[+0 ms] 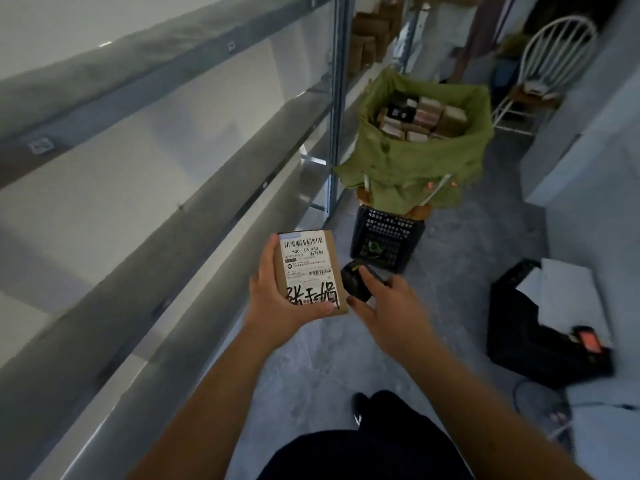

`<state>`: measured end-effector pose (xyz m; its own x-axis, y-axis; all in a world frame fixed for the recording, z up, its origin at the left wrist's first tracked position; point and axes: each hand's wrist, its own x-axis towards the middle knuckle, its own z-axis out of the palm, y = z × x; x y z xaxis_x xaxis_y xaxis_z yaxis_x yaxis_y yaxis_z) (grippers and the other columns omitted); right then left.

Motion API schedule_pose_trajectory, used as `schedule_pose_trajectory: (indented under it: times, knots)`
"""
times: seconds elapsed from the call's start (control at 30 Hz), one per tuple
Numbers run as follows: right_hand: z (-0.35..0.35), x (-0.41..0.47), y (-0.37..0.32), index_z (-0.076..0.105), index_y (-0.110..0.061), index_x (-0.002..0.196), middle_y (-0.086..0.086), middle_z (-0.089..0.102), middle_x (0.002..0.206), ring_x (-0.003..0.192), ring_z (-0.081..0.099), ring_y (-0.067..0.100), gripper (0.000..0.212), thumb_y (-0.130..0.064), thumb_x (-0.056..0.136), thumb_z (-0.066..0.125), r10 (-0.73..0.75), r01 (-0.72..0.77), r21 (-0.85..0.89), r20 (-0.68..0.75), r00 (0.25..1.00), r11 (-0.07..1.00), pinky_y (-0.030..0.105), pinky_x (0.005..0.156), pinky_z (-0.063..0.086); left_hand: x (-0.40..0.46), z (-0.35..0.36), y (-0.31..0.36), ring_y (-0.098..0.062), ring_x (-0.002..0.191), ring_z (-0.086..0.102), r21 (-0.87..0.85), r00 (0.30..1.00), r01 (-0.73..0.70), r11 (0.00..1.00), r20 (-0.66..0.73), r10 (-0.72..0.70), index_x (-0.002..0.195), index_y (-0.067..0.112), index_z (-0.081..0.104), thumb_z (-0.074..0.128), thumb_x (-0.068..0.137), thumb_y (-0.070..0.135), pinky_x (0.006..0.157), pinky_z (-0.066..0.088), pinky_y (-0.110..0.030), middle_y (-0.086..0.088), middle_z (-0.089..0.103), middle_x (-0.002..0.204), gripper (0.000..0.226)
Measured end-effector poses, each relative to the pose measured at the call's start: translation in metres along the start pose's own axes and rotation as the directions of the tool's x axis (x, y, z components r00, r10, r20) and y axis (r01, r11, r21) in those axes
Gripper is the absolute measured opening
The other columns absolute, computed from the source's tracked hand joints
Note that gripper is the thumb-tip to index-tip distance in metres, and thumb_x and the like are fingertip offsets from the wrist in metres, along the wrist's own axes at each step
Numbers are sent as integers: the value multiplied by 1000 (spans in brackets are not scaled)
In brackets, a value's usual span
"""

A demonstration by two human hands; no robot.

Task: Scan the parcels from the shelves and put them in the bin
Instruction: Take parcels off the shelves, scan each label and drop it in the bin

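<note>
My left hand [277,299] grips a small brown cardboard parcel [337,271] from below and the left, its white barcode label with black handwriting facing up. Just to its right, my right hand [391,303] holds a black handheld scanner [355,277], fingers curled round it, its head close to the parcel's right edge. Ahead on the floor stands the bin [415,161], lined with a green bag and holding several brown and dark parcels. The grey metal shelves [166,174] run along the left, their visible levels bare.
A black plastic crate [386,240] sits under the bin. At the right, a black box [540,337] with white sheets and a red-lit device. A white chair [554,64] stands behind. Brown boxes [374,36] fill the far shelf. Grey floor lies between me and the bin.
</note>
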<state>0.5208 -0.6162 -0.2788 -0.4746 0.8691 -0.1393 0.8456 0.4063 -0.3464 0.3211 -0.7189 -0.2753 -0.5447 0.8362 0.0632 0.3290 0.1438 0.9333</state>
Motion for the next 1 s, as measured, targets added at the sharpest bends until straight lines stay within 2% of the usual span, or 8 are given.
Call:
schedule_pose_trajectory:
  times: [0.33, 0.47, 0.53, 0.63, 0.7, 0.8, 0.9, 1.0]
  knots:
    - [-16, 68, 56, 22, -44, 161, 7, 49, 130, 116, 55, 27, 71, -69, 99, 44, 143, -139, 88, -40, 989, 986, 41, 95, 52, 96, 66, 24, -3, 134, 52, -62, 974, -32, 998, 222, 45, 152, 63, 22, 107, 39, 49, 105, 55, -46, 27, 51, 143, 142]
    - [-34, 137, 87, 27, -44, 160, 9, 49, 130, 118, 53, 30, 69, -67, 99, 47, 152, -140, 147, -71, 986, 979, 43, 97, 52, 163, 106, 44, 7, 127, 55, -86, 967, -23, 996, 250, 44, 157, 48, 24, 108, 43, 34, 102, 58, -41, 42, 53, 131, 142]
    - [-47, 172, 106, 28, -44, 160, 9, 49, 129, 117, 53, 31, 69, -66, 98, 49, 152, -136, 167, -85, 985, 977, 43, 95, 52, 199, 129, 55, 12, 126, 53, -86, 962, -22, 996, 268, 44, 154, 51, 24, 107, 44, 35, 102, 57, -37, 48, 51, 128, 139]
    - [-71, 221, 144, 28, -45, 160, 8, 49, 125, 113, 55, 31, 70, -66, 97, 50, 166, -152, 155, -88, 982, 976, 43, 94, 53, 251, 170, 72, 8, 129, 52, -76, 952, -18, 997, 302, 40, 148, 64, 20, 108, 43, 38, 103, 55, -34, 37, 50, 139, 139]
    - [-89, 253, 169, 29, -46, 159, 9, 50, 126, 114, 55, 33, 69, -66, 97, 51, 175, -161, 149, -83, 981, 976, 44, 95, 52, 283, 198, 85, 7, 128, 53, -97, 945, -2, 995, 326, 34, 153, 58, 19, 106, 46, 32, 99, 57, -28, 29, 49, 142, 141]
    - [-113, 299, 202, 28, -47, 159, 9, 50, 127, 115, 54, 32, 70, -68, 96, 50, 188, -178, 130, -67, 980, 975, 44, 97, 51, 325, 237, 98, 3, 128, 53, -119, 941, 39, 992, 337, 4, 155, 53, 18, 105, 52, 24, 91, 56, -21, 29, 46, 142, 138]
    - [-128, 334, 223, 27, -49, 159, 8, 49, 126, 114, 55, 30, 70, -70, 96, 48, 197, -190, 147, -37, 980, 971, 42, 93, 53, 359, 263, 103, -3, 130, 54, -150, 940, 86, 985, 339, -31, 153, 55, 19, 104, 55, 16, 95, 56, -27, 27, 47, 142, 135]
    - [-136, 363, 239, 26, -49, 159, 10, 48, 135, 118, 55, 31, 70, -70, 96, 48, 222, -215, 202, -11, 975, 955, 42, 94, 54, 391, 285, 106, -8, 130, 55, -179, 929, 163, 970, 360, -90, 157, 51, 20, 104, 53, 18, 98, 58, -37, 21, 50, 143, 138]
